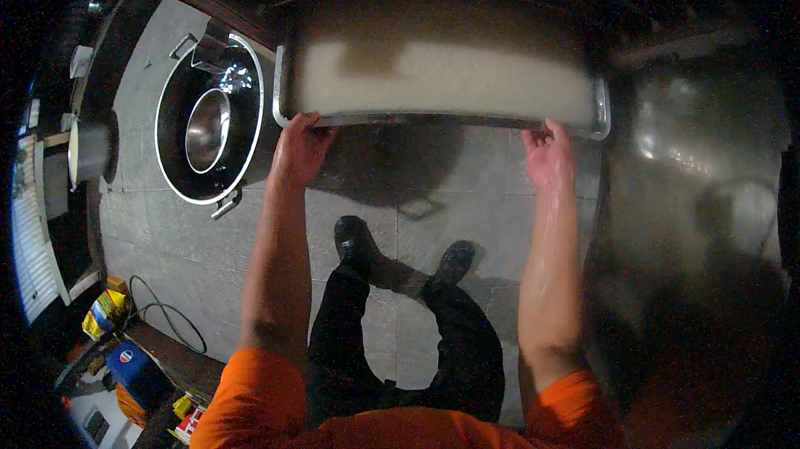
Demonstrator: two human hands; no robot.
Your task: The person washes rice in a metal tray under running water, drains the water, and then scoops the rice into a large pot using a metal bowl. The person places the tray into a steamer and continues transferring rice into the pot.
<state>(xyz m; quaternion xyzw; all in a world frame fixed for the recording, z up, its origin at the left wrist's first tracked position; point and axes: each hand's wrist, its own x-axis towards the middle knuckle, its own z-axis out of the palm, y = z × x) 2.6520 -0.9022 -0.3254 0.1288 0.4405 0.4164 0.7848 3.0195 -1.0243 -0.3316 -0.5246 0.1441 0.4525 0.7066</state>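
A wide metal tray (437,119) with a rounded metal rim lies in front of me, with a pale, even layer (475,83) in it; its far part is in dark shadow. My left hand (307,146) grips the near rim close to the left corner, with the fingers under the edge. Near the right corner, my right hand (549,152) grips the same rim in a like way. The skin of my right forearm looks wet.
On the tiled floor at left stands a large round pot (165,155) of dark liquid with a metal bowl (209,133) inside. A metal surface (675,136) lies at right. Packets (105,314), a blue container (134,364) and a looped cable (169,305) are at lower left.
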